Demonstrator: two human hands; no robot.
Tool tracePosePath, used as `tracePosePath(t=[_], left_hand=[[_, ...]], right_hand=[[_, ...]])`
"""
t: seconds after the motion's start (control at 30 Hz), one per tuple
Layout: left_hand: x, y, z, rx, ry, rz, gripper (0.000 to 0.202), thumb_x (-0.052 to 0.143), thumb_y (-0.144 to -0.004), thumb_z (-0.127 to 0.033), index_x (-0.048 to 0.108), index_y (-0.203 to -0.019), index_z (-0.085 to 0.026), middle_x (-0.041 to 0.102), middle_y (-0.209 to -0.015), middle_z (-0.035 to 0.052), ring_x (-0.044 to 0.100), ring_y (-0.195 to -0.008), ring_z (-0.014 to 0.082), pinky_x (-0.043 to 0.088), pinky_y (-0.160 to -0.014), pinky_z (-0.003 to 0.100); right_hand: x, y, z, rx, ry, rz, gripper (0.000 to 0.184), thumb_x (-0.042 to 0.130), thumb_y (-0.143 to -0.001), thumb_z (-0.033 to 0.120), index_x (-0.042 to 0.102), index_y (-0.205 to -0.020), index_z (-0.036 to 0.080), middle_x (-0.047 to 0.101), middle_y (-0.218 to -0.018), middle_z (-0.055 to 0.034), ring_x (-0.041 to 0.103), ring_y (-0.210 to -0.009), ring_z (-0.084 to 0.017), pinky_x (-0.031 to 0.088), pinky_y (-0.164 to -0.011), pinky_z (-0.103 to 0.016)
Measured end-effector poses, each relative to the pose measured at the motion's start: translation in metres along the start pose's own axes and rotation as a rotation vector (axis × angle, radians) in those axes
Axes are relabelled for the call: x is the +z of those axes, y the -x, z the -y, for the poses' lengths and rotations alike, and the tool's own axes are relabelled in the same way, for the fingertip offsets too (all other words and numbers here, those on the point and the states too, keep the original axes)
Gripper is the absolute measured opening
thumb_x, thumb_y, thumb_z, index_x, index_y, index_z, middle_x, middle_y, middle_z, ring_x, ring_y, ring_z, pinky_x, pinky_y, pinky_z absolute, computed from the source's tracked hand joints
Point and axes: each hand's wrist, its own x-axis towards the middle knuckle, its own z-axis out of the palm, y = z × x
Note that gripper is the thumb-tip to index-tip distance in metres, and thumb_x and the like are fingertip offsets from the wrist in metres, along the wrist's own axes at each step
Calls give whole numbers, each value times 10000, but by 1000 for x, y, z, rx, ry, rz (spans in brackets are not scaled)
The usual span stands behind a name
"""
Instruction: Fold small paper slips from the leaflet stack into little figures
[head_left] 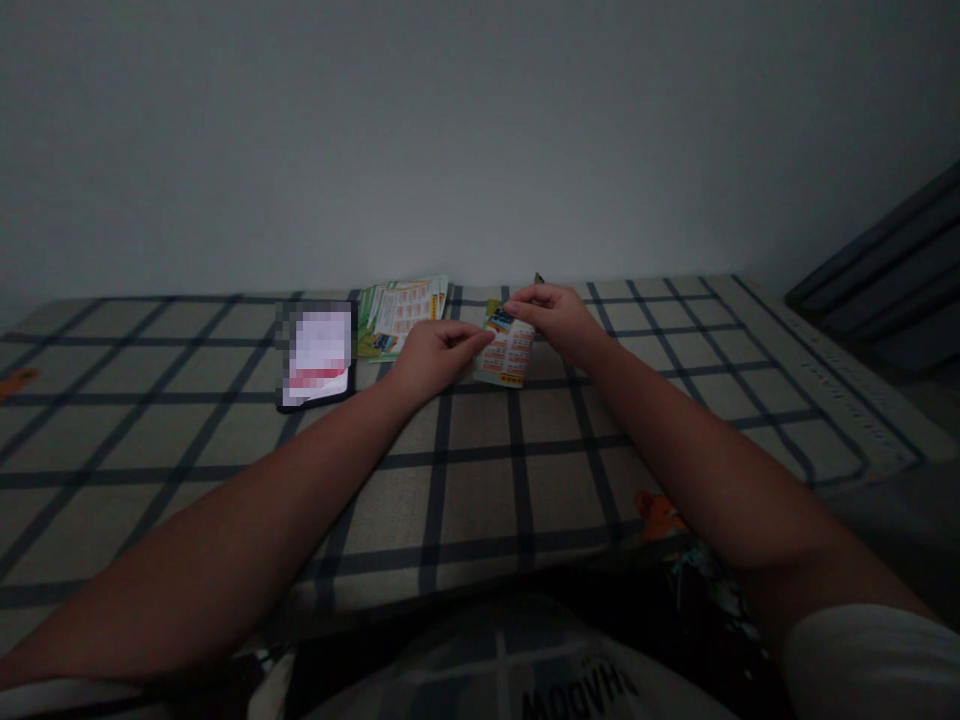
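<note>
A small printed card (511,362), green-edged with rows of orange and white blocks like a pocket calendar, is held up just over the checked cloth. My left hand (433,352) pinches its left edge between thumb and fingers. At its upper right, my right hand (556,318) is closed on the same card, thumb and fingertips together. A small dark tip shows behind the right hand; what it belongs to is hidden. Left of the held card lies a loose, fanned pile of similar cards (409,303), partly covered by my left hand.
A dark-framed phone or tablet (352,350) with a lit, blurred screen lies left of the pile. The blue-checked cloth (480,480) covers the surface up to a plain wall (480,140). Dark slatted material (892,270) stands at the right. The light is dim.
</note>
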Motion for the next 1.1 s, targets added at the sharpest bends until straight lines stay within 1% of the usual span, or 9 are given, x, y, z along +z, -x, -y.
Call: tracePosePath(t=[0.1, 0.23, 0.3, 0.4, 0.63, 0.73, 0.83, 0.97, 1.1], left_hand=[[-1, -1, 1, 56, -26, -56, 347, 723, -857, -498, 819, -829, -165, 707, -655, 23, 571, -588, 131, 401, -537, 244], [-3, -2, 1, 50, -43, -149, 362, 703, -871, -512, 822, -843, -172, 759, -740, 46, 634, -667, 162, 463, -613, 270], [-4, -2, 2, 44, -62, -185, 377, 693, -876, -529, 822, -843, -176, 755, -728, 43, 638, -671, 168, 465, -620, 276], [-5, -4, 3, 58, -99, -219, 376, 688, -880, -534, 825, -845, -186, 742, -700, 32, 632, -655, 168, 459, -616, 280], [-6, -6, 3, 79, -147, -226, 284, 689, -886, -447, 829, -848, -203, 751, -710, 22, 646, -666, 168, 453, -618, 283], [-6, -6, 3, 81, -163, -228, 264, 694, -884, -432, 834, -862, -210, 758, -723, 19, 651, -680, 168, 454, -629, 282], [-6, -6, 1, 73, -150, -225, 278, 699, -882, -447, 832, -849, -205, 760, -727, 20, 651, -684, 166, 451, -629, 280], [-6, -4, -1, 68, -127, -220, 297, 695, -883, -464, 832, -859, -201, 764, -746, 23, 656, -705, 171, 451, -634, 278], [-6, -4, -2, 48, -122, -198, 322, 691, -880, -484, 819, -814, -196, 740, -697, 18, 629, -670, 163, 439, -608, 270]], right_hand=[[1, -1, 0, 68, -80, -1, 423, 884, -659, 528, 730, -839, 177, 700, -773, 3, 594, -670, -102, 482, -589, -212], [1, -1, 2, 88, -148, 19, 507, 856, -668, 645, 719, -843, 189, 714, -823, -15, 644, -741, -123, 547, -630, -222], [0, 0, 2, 93, -145, 42, 502, 887, -634, 624, 703, -780, 180, 695, -778, -6, 636, -712, -116, 554, -621, -220], [0, -1, 1, 95, -137, 28, 467, 916, -608, 562, 688, -721, 171, 678, -741, 5, 622, -676, -104, 555, -612, -216], [1, -2, 1, 105, -83, -42, 436, 907, -617, 524, 650, -654, 174, 666, -692, 7, 599, -633, -96, 530, -570, -209], [1, -2, 3, 119, -62, -64, 435, 916, -603, 523, 662, -650, 172, 675, -676, 1, 591, -607, -93, 524, -558, -209], [-1, -2, 1, 118, -52, -64, 448, 921, -596, 548, 701, -679, 168, 696, -694, -7, 603, -616, -95, 529, -561, -205], [-2, -3, -2, 90, -73, -30, 494, 885, -642, 629, 737, -738, 168, 723, -746, -25, 632, -649, -105, 530, -552, -199], [-2, -4, -2, 60, -64, -70, 497, 874, -655, 644, 714, -708, 176, 682, -681, -11, 601, -605, -99, 525, -546, -207]])
